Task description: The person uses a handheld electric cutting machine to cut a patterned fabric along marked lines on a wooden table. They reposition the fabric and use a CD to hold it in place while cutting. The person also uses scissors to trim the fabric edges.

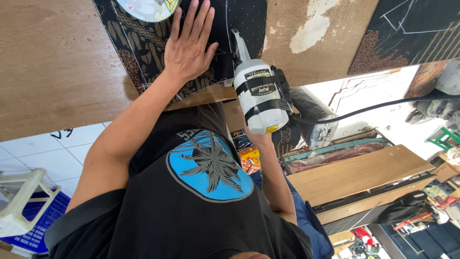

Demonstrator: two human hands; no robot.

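My left hand (188, 45) lies flat and wide open on the dark patterned fabric (143, 45), fingers spread and pointing away from me, palm pressing the cloth down onto the brown wooden surface (52, 62). The fabric is black with fine brown batik-like ornament near its edge and small pale dots further in, and a thin white chalk line runs across the dotted part just beside my fingers. My right hand (261, 136) is closed around the lower end of a white electric cutting machine (258, 96), mostly hidden behind the tool, so only a little of it shows below the body. The machine is a rounded white cylinder wrapped with black bands and a black label, with a small yellow mark near its base and a grey metal guard reaching up onto the cloth just right of my left thumb. A black cord (373, 106) leaves its side and runs off to the right. A round pale object with a colourful drawing (148, 7) sits at the top edge on the fabric, above my left fingertips. A second piece of dark cloth with white lines (412, 29) lies at the far right of the surface
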